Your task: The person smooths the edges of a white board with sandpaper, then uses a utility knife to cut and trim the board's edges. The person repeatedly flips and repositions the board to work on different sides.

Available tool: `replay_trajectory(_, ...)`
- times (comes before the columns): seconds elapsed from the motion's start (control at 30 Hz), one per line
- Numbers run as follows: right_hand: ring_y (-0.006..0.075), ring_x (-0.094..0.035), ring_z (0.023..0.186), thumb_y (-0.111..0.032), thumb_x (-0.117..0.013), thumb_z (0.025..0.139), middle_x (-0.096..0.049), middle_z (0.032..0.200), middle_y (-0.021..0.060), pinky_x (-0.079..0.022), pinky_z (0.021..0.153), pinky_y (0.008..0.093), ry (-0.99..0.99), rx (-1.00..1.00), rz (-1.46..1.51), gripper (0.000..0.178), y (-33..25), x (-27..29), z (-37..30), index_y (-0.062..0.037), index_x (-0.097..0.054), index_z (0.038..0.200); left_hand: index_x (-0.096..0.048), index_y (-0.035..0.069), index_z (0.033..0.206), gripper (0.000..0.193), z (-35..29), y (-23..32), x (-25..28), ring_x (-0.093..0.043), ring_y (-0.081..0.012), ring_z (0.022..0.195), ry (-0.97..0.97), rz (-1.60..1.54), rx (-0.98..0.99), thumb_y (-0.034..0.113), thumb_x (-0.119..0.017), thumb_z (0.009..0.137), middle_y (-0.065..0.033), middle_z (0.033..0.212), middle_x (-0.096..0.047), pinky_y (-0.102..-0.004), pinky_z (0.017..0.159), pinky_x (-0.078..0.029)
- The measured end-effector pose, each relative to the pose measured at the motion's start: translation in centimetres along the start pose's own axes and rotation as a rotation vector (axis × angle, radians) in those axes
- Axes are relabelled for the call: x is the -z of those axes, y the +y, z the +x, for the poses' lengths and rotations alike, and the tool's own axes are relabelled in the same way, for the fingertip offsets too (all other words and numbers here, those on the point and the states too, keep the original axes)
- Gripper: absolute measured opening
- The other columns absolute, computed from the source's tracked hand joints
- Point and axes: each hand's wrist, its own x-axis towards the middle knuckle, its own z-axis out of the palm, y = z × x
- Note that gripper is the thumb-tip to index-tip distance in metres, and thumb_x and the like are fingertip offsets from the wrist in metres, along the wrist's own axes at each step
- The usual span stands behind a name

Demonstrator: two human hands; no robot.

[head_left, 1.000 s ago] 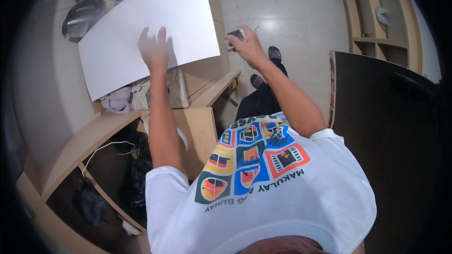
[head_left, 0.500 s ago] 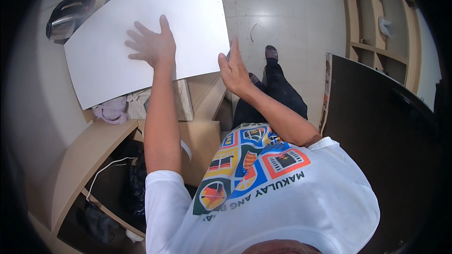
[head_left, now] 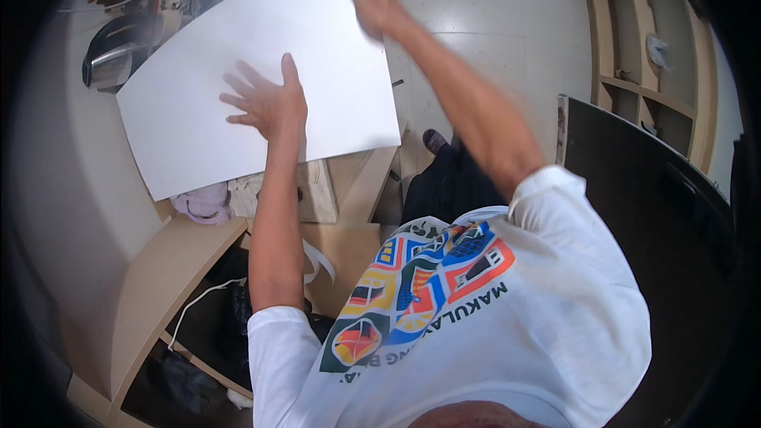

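Note:
A large white board (head_left: 198,71) with a smooth face lies at a slant over a pile of things at the left. My left hand (head_left: 277,107) rests flat on it near the middle, fingers spread and thumb apart. At the board's far right corner is my right hand (head_left: 374,8), with the thumb over the white face and the fingers along the edge. This hand is blurred, and I cannot see whether its fingers curl under the board or hold anything.
Left of the board stands an electric kettle (head_left: 111,59). Beneath its near edge are a lilac cloth (head_left: 202,202) and wooden panels. An open wooden cabinet (head_left: 151,269) is at the near left. A dark panel (head_left: 634,254) stands at the right, before a wooden shelf frame (head_left: 650,95).
My right hand has moved away from me along the board's right edge, from the near corner to the far one. The left hand stays spread on the board.

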Motion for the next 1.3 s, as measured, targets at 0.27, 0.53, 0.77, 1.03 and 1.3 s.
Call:
replay_trajectory(0.27,0.0544,-0.01,0.152,-0.031,-0.043,0.105,-0.009,0.157,0.0484,-0.011,0.127,0.0524,-0.101,-0.028,0.032,0.084,1.0,-0.7,-16.1,0.0218,0.003,0.152,-0.018,0.0,0.162,0.094,-0.4,-0.1,0.1,-0.001,-0.0571,0.152,-0.025,0.032,0.014,0.066,-0.043,0.099,-0.0314,0.167,-0.008,-0.0721,0.119,-0.002)
replay_trajectory(0.53,0.0465,-0.016,0.154,-0.032,-0.045,0.105,-0.013,0.162,0.0397,-0.018,0.127,0.0445,-0.002,0.038,0.004,0.084,-2.0,1.5,3.0,0.0182,0.001,0.154,-0.016,0.001,0.162,0.092,0.2,1.0,0.5,-0.001,-0.0559,0.153,-0.059,0.04,-0.002,0.062,-0.046,0.1,-0.0294,0.168,-0.009,-0.0722,0.119,-0.003)
replay_trajectory(0.77,0.0559,-0.01,0.152,-0.022,-0.05,0.103,-0.012,0.16,0.0416,-0.008,0.126,0.058,-0.036,0.056,-0.126,0.082,1.9,-2.0,-14.1,0.0173,0.001,0.154,-0.014,0.003,0.163,0.089,-0.5,0.0,0.2,-0.002,-0.0562,0.153,-0.057,0.087,0.034,0.06,-0.045,0.102,-0.0268,0.169,-0.008,-0.0732,0.118,-0.005)
replay_trajectory(1.03,0.0458,-0.022,0.153,-0.031,-0.048,0.104,-0.019,0.161,0.0402,-0.019,0.126,0.0459,0.025,0.087,0.072,0.08,-0.7,1.2,3.9,0.0181,-0.01,0.154,-0.014,0.002,0.163,0.09,0.3,1.1,0.8,-0.003,-0.057,0.152,-0.08,0.082,-0.001,0.06,-0.044,0.102,-0.028,0.168,-0.009,-0.0738,0.118,-0.006)
replay_trajectory(1.3,0.0554,-0.014,0.151,-0.027,-0.054,0.102,-0.015,0.161,0.0396,-0.011,0.124,0.0597,-0.005,0.127,-0.188,0.082,1.8,-1.3,-14.6,0.0171,-0.009,0.155,-0.014,0.001,0.162,0.09,-0.4,0.1,0.3,-0.002,-0.0578,0.152,-0.071,0.081,0.013,0.061,-0.043,0.102,-0.0299,0.168,-0.009,-0.0742,0.117,-0.005)
